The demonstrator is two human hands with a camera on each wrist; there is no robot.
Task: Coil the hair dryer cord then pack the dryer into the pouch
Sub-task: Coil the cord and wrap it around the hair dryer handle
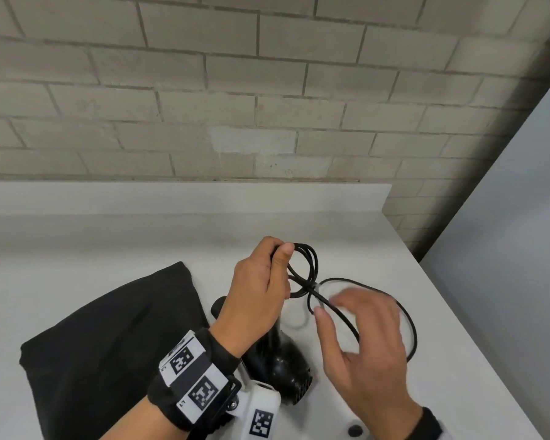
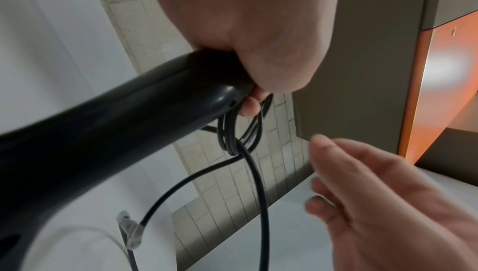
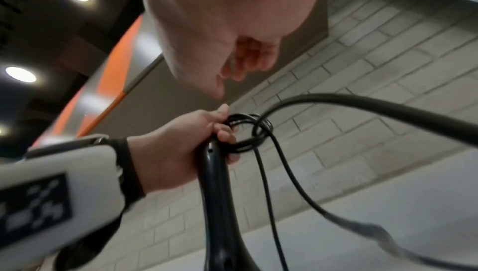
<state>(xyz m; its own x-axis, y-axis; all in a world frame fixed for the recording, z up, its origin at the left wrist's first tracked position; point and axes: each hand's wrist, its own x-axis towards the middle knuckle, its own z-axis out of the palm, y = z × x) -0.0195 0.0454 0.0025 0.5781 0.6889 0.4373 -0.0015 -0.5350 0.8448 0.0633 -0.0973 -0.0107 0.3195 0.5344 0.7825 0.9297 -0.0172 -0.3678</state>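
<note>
Black plastic: the hair dryer [image 1: 277, 360] looks rigid and light; I judge its handle the safest hold.
Left hand [image 1: 258, 293]: fingers curled round handle end plus gathered cord [image 1: 308, 268] loops, at 12 o'clock from the dryer body.
Right hand [image 1: 365, 347]: fingers spread, holding nothing — loose springy cord passes beneath at 3 o'clock.
Cord: limp, slick, likely to unwind.
Pouch [image 1: 108, 338]: soft black cloth, flat on the counter [image 1: 108, 236] at 9 o'clock.

The hair dryer [image 2: 103, 132], its handle end gripped in the left hand [image 1: 254, 300], looks like glossy black plastic, smooth and catching highlights. The cord [image 1: 308, 265] looped beside that hand's thumb is smooth, slightly shiny black. Left of the wrist, the pouch [image 1: 108, 338] is matt black cloth on a smooth white counter [image 1: 108, 236]; behind is rough pale brick [image 1: 267, 90].
</note>
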